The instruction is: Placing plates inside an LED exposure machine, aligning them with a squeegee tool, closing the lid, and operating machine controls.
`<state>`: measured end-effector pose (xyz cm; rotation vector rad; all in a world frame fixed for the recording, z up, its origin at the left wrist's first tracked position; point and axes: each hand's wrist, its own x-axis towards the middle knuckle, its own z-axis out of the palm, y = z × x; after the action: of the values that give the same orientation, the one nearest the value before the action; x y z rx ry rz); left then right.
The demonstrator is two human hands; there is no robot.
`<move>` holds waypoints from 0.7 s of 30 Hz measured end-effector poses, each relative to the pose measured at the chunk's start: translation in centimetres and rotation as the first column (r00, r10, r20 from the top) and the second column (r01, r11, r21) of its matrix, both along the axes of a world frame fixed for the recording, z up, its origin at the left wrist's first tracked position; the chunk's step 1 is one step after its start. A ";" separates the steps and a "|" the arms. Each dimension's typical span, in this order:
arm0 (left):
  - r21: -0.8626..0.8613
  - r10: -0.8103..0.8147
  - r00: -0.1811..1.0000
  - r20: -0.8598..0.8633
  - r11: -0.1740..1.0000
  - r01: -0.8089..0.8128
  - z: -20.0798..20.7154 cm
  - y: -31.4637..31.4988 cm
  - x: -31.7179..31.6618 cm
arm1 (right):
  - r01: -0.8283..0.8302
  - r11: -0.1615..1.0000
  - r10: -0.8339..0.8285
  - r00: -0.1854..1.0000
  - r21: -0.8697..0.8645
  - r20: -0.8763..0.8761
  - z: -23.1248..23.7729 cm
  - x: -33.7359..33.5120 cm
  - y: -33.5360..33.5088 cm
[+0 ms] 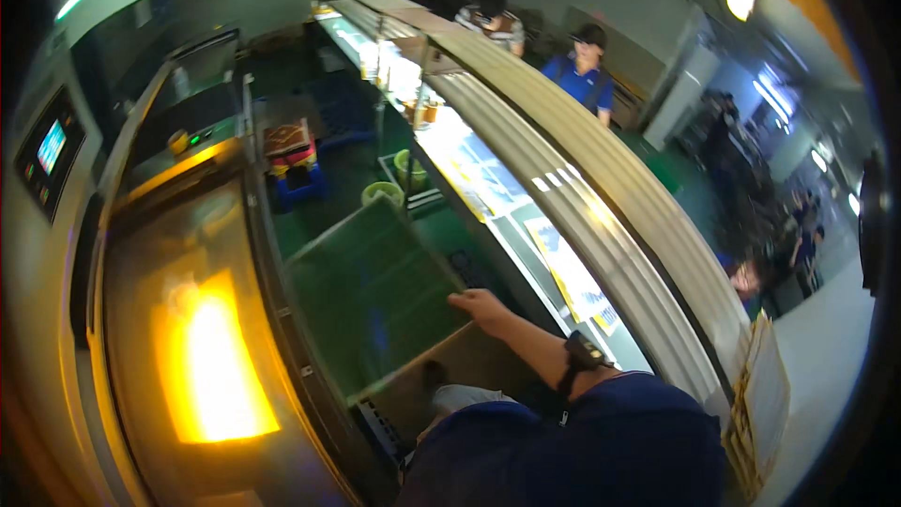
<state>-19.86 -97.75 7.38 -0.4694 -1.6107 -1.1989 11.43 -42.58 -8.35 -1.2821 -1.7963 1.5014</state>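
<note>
The green tray stands tilted in the gap between the big steel machine with the glowing orange window and the long glass-topped tabletop, its far edge raised and its near edge low beside a tan surface. The right hand rests on the tray's near right corner, fingers curled over the edge in a light pinching grip. The left hand is not in view. To my eye the tray is being steadied or shifted, mid-handling; any further move would call for a firmer hold, since one hand at a corner leaves the wide panel apt to swing. Two green tubs sit beyond, and people in blue stand behind the tabletop.
</note>
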 end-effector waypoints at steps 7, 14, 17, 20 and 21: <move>-0.152 -0.557 0.715 0.423 0.734 0.662 -2.4 20.1 6.3 | 0.486 0.618 -0.759 0.575 -0.618 -0.306 -7.6 19.2 0.1; -0.151 -0.392 0.030 0.919 -0.282 0.948 -6.8 36.8 19.4 | 0.470 0.422 -0.903 0.293 -0.776 -0.313 -6.6 27.7 0.6; -0.040 -0.184 -0.092 0.979 -0.609 0.792 -8.2 41.3 24.3 | 0.433 0.464 -0.865 0.411 -0.773 -0.289 -5.1 30.7 0.7; 0.005 -0.070 -0.086 0.994 -0.747 0.665 -8.1 44.9 27.0 | 0.333 0.640 -0.669 0.684 -0.692 -0.289 -5.6 31.5 -0.1; 0.012 -0.048 -0.077 0.996 -0.769 0.639 -8.0 46.3 27.7 | 0.268 0.640 -0.644 0.699 -0.720 -0.312 -5.0 30.8 -0.5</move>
<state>7.83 -51.40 -0.58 -3.4978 -2.2509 -0.4957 42.18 -43.07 -13.37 -1.2718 -0.4901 1.9365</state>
